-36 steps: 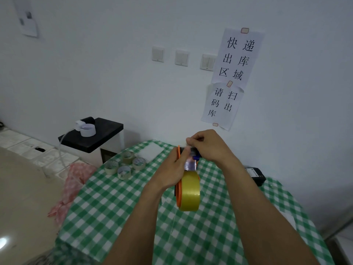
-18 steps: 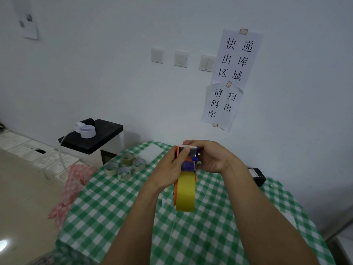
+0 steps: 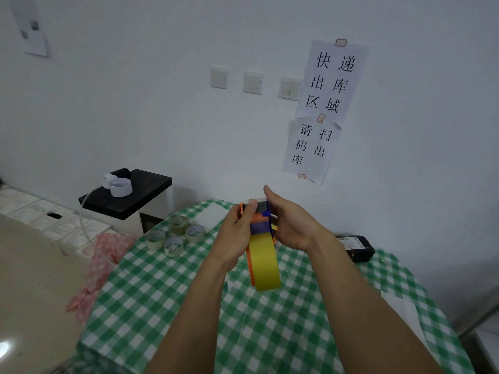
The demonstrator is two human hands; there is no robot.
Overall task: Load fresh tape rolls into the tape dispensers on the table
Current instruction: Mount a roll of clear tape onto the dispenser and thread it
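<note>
**A:** What lies off to my left?

**B:** A pink cloth (image 3: 101,263) hangs by the table's nine o'clock edge. Beyond it, at ten o'clock, stands a black-topped cabinet (image 3: 140,194) with a white roll (image 3: 121,187) on top.

**A:** And on the table?

**B:** Four small tape rolls (image 3: 173,245) lie clustered on the green checked tablecloth (image 3: 162,306), at ten o'clock from your hands, holes upward. A white pad (image 3: 210,215) lies just beside them, at eleven.

**A:** My left hand?

**B:** Your left hand (image 3: 235,236) grips the tape dispenser (image 3: 259,211) from its left side, with the thumb pressed on the orange frame near the top.

**A:** Where is the dispenser?

**B:** You hold it up over the middle of the table, between both hands. The yellow tape roll (image 3: 264,265) sits in its frame at six o'clock, edge-on to you. Three light switches (image 3: 252,82) are on the wall at twelve.

**A:** My right hand?

**B:** Your right hand (image 3: 293,225) lies against the dispenser's right side, thumb raised and free. Its fingers run behind the dispenser, so I cannot tell whether they clasp it.

**A:** Further right?

**B:** Two paper signs (image 3: 332,79) hang on the wall at one o'clock. A black device (image 3: 356,247) lies on the table at three o'clock from your right wrist, near the wall.
</note>
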